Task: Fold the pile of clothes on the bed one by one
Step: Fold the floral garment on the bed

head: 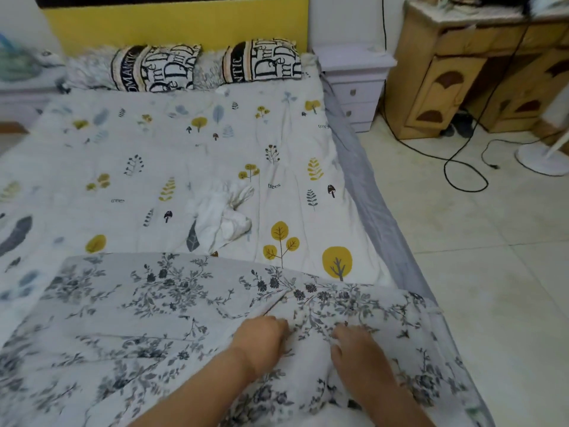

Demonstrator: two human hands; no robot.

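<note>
A large white cloth with a grey-blue flower print (147,306) lies spread across the near end of the bed. My left hand (261,340) and my right hand (358,349) sit side by side on it near its right part, fingers curled into the fabric, which bunches into a crease between them. Further up the bed lies a small crumpled white garment (223,215), apart from both hands. The bed's cover (172,155) is white with yellow trees and grey leaves.
Two lettered pillows (154,67) lean at the yellow headboard. A lilac nightstand (357,87) and a wooden cabinet (462,81) stand to the right. A black cable (462,177) and a white fan base (542,158) lie on the tiled floor.
</note>
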